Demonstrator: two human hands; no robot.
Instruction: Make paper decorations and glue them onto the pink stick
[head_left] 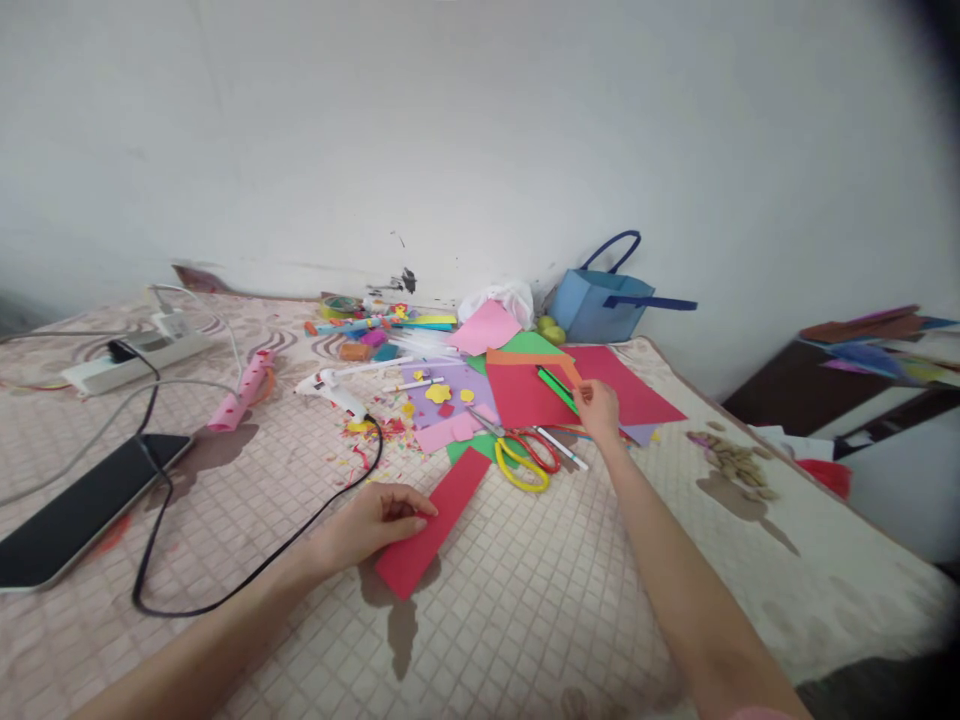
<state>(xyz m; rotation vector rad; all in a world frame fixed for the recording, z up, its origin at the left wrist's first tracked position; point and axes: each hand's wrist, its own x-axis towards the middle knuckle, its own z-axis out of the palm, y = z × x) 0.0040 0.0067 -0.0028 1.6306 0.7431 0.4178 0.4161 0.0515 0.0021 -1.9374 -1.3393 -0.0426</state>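
A red paper strip (439, 525) slants above the patterned cloth, casting a shadow below it. Its left edge is between the thumb and fingers of my left hand (379, 520). My right hand (599, 410) reaches farther out, with its fingertips closed on the bent end of an orange paper strip (525, 357). Right beside those fingertips, a green cutter knife (556, 388) lies on a large red paper sheet (517, 395); its near end meets the hand. Between my hands are yellow-handled scissors (525, 478) and red-handled scissors (551, 455), partly overlapping.
A white glue gun (334, 395) trails a black cable across the cloth. Behind it are paper scraps and craft pieces. At left are a pink tube (244, 390), a power strip (139, 360) and a black tablet-like device (82, 515). A blue bag (596, 305) and a shell-like pile (735, 465) stand right.
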